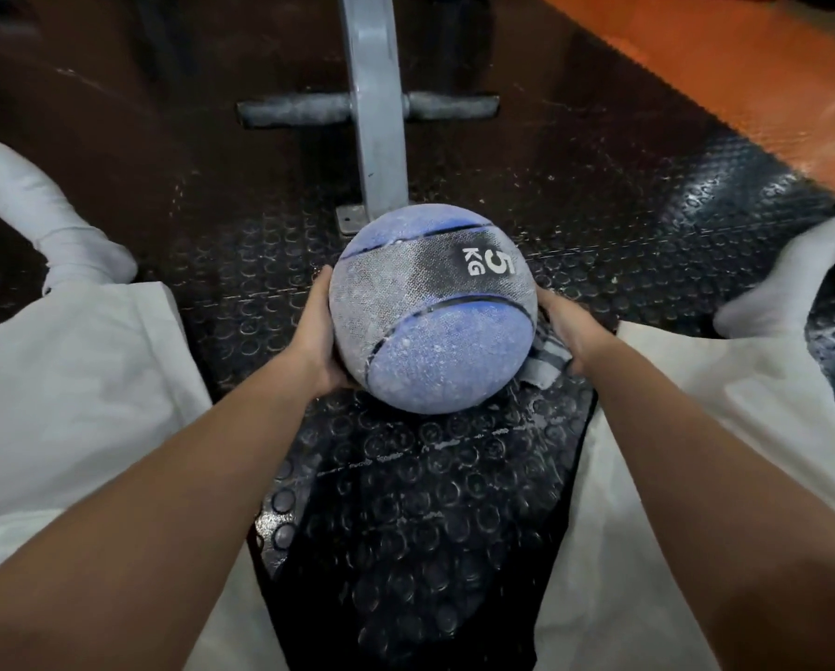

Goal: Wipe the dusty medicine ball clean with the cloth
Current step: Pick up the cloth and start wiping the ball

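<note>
Head view, the only 1 supplied: the medicine ball (pixel 433 309) sits at the centre of the frame, between the person's 2 forearms, blue panels and grey band coated in pale dust, with the "5 KG" mark facing up and to the right. The left hand (pixel 319 334) lies flat against the ball's left side, fingers extended along the curve and holding nothing else. The right hand (pixel 566 326) is against the ball's right side with the cloth (pixel 545 361), a striped grey piece, bunched between palm and ball at the lower right; its fingertips are hidden behind the ball, so whether they curl round the cloth cannot be told. Judgement: the wiping hand is already on the ball, so the coming move is a sweep from the right flank up over the dusty top while the left hand braces. A ball has no long axis. Contact between the ball and the floor is hidden. Below is a black studded rubber mat (pixel 405 501). A grey metal post (pixel 374 118) stands at upper centre and an orange floor strip (pixel 725 50) lies at upper right. White trouser legs flank both sides.
</note>
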### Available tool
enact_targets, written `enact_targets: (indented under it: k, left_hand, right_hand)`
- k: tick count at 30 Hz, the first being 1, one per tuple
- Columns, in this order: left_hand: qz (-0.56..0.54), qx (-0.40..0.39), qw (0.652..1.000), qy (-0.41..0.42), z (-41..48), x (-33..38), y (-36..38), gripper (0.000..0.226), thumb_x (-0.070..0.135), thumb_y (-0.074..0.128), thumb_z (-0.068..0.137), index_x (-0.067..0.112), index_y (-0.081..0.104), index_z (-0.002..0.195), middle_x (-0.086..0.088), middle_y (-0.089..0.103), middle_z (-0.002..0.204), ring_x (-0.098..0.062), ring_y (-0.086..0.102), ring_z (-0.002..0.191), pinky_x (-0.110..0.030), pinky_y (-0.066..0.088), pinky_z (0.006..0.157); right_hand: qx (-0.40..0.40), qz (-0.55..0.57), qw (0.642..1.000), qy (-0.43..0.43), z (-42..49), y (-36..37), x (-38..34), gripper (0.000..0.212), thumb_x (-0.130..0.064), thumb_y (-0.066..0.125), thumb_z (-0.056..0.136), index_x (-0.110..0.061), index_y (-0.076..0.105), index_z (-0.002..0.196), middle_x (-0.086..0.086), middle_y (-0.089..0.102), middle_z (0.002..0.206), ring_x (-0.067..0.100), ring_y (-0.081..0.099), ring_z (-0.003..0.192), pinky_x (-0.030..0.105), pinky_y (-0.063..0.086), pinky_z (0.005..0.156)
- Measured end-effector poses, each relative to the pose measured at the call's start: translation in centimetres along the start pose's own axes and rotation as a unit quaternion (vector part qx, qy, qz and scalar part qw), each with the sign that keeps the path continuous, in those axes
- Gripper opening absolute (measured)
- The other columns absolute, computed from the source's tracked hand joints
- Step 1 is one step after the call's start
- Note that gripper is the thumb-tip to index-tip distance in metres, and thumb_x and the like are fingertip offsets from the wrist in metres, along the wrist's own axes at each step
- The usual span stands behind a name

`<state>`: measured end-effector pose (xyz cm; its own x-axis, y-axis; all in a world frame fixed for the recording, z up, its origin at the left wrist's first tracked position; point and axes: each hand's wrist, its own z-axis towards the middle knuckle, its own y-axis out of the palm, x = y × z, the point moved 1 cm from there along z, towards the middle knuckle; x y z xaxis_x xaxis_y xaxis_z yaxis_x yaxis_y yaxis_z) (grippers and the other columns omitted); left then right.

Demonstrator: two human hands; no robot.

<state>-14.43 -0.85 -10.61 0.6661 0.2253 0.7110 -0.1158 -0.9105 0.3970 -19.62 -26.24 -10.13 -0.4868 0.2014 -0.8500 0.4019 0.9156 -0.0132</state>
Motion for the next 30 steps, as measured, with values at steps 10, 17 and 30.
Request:
enact_targets:
  k: [10, 17, 30]
  left_hand:
    - [-0.048, 0.003, 0.995, 0.086, -2.4, -1.6, 0.7, 0.048, 0.054, 0.034, 0.097, 0.023, 0.07, 0.101, -0.004, 0.076, 0.095, -0.027, 0.066, 0.097, -0.037, 0.05, 0.084]
    - [-0.02, 0.017, 0.998, 0.06, -6.1, -3.9, -0.7, 0.047, 0.057, 0.038, 0.094, 0.023, 0.071, 0.095, -0.005, 0.076, 0.093, -0.027, 0.068, 0.091, -0.037, 0.05, 0.077]
    - [0.057, 0.014, 0.997, 0.047, -11.7, -7.1, -2.4, 0.051, 0.057, 0.034, 0.096, 0.022, 0.069, 0.107, -0.005, 0.075, 0.096, -0.026, 0.066, 0.097, -0.036, 0.049, 0.077]
  right_hand:
    - [0.032, 0.046, 0.998, 0.027, -2.1, -0.4, 3.6, 0.044, -0.048, 0.058, 0.09, -0.007, 0.068, 0.103, 0.011, 0.074, 0.087, 0.027, 0.07, 0.082, 0.037, 0.058, 0.075]
    - [0.048, 0.001, 0.998, 0.033, -7.4, -1.2, 5.7, 0.059, -0.054, 0.068, 0.08, -0.006, 0.066, 0.113, 0.008, 0.073, 0.1, 0.021, 0.071, 0.085, 0.035, 0.057, 0.081]
    - [0.062, -0.12, 0.991, 0.018, -12.7, -2.1, 8.2, 0.059, -0.052, 0.061, 0.086, -0.004, 0.061, 0.119, 0.004, 0.064, 0.114, 0.02, 0.059, 0.101, 0.029, 0.04, 0.093]
